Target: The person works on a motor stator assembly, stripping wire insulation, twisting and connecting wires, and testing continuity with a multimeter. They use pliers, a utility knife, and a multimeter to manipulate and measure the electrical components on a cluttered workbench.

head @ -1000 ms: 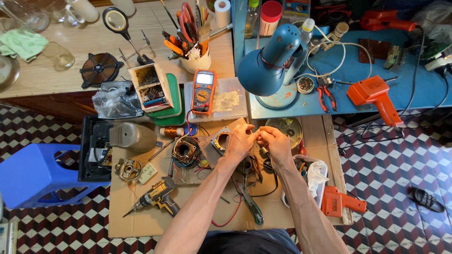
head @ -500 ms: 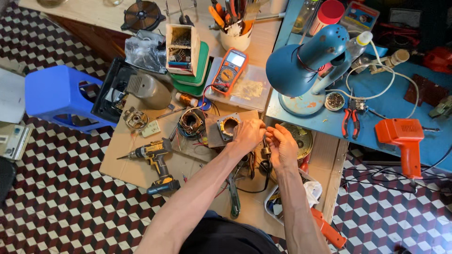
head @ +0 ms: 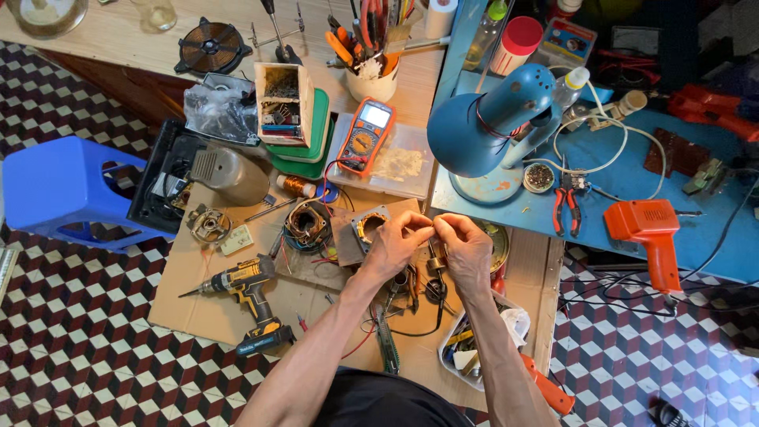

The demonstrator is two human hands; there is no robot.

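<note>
Pinching a small part too tiny to identify between left hand (head: 393, 247) and right hand (head: 466, 251) fingertips above the cardboard sheet (head: 194, 304), hemmed by stator (head: 307, 224) at nine o'clock, desk lamp (head: 494, 130) at one, parts tray (head: 474, 352) at six.

Two bare forearms, no sleeves in view; left hand (head: 393, 247) and right hand (head: 468, 253) ungloved; no rings or watch discernible; dark garment at torso, possibly black.
</note>
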